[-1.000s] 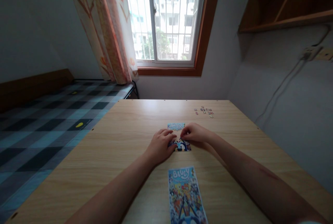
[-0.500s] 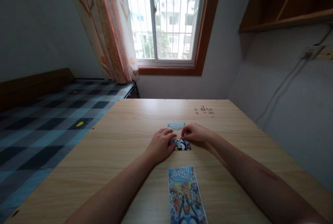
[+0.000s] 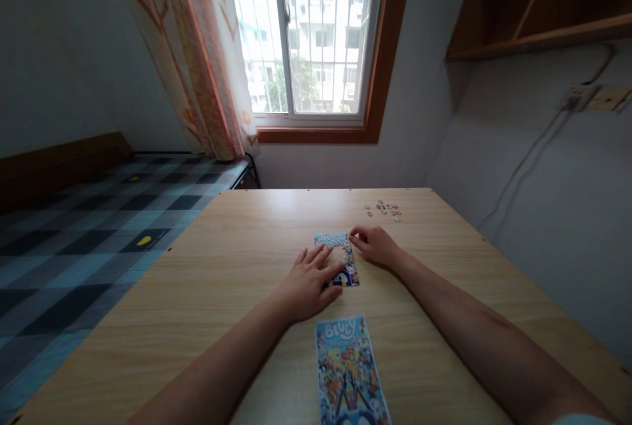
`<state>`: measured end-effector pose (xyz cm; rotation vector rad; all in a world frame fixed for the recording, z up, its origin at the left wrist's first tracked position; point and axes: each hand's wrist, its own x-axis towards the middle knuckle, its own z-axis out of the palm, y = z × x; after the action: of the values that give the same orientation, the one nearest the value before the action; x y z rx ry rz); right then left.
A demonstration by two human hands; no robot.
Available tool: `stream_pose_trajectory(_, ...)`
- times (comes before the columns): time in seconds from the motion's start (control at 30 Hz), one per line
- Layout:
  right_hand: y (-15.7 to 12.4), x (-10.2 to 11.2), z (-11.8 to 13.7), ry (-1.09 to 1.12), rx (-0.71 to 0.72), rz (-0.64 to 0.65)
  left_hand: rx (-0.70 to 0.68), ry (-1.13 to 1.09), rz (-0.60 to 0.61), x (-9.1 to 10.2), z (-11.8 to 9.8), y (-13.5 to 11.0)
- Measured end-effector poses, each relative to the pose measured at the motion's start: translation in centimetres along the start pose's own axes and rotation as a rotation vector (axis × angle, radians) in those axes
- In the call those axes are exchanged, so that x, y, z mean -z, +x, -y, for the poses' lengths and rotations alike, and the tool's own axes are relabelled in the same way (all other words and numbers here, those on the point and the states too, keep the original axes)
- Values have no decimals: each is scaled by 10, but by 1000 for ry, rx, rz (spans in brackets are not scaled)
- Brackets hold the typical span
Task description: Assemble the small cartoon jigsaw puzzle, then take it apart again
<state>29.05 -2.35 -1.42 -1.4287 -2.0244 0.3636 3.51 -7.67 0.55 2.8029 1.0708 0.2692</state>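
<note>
Left hand [image 3: 309,282] spread palm down, fingers over the near left part of the puzzle [image 3: 351,268]; right hand [image 3: 374,244] at the puzzle's far right corner, thumb and forefinger curled toward each other. Puzzle lies flat on the table [image 3: 237,254]. Loose pieces [image 3: 382,208]: beyond the puzzle, to its right. Printed sheet [image 3: 349,372]: nearer the camera than the puzzle. Bed [image 3: 108,227]: well left of the puzzle. Window [image 3: 320,50] and curtain [image 3: 182,50]: past the puzzle, curtain further left. Shelf [image 3: 532,4] and wall socket [image 3: 582,95]: up and right of the puzzle. Cannot tell whether the right fingertips pinch a piece. Puzzle partly hidden by the left hand; prints on loose pieces too small to read; sheet, window and shelf cut off by the frame. Table pale, grained wood, visible through the puzzle's jagged central gap; pieces knobbed; bed cloth checked; curtain thin, flowered.
</note>
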Motion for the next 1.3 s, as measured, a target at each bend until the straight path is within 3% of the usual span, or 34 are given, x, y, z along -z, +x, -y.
stream_pose_trajectory(0.33, 7, 6, -24, -131, -317, -383, 30, 26, 50, -3, 8, 3)
stream_pose_trajectory(0.67, 8, 3, -15, -304, -340, -267, -31, 29, 123, 2, 7, 2)
stream_pose_trajectory(0.97, 9, 1, -12, -432, -226, -159, -52, -4, 146, 6, 7, 0)
stream_pose_trajectory(1.17, 21, 10, -27, -499, -213, -279, -58, -9, 138, 4, 9, 0)
stream_pose_trajectory(1.3, 29, 16, -49, -560, -336, -392, -57, 0, 147, 3, 10, 0)
